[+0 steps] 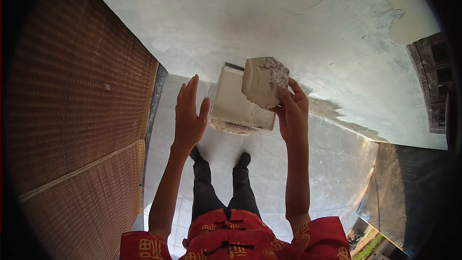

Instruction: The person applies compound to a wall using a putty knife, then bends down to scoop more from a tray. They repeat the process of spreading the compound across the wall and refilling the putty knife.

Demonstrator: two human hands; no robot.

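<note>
My right hand (294,108) grips the lower right edge of a flat, angular plate (262,81), its thumb on the near face. Wet, pale plaster-like paste coats most of the plate, thinner and patchy at its upper right. Behind and below it, a rectangular tub (234,126) of smooth pale paste (236,97) stands on the floor; the plate hides part of its right side. My left hand (190,114) is raised left of the tub, fingers extended and thumb apart, holding nothing.
Ahead rises a wall (250,14) with an uneven pale coating. A woven brown panel (91,82) stands along the left. Grey tiles (260,156) cover the floor. At the right are a dark wooden frame (435,84) on the wall and a dark sheet (399,192).
</note>
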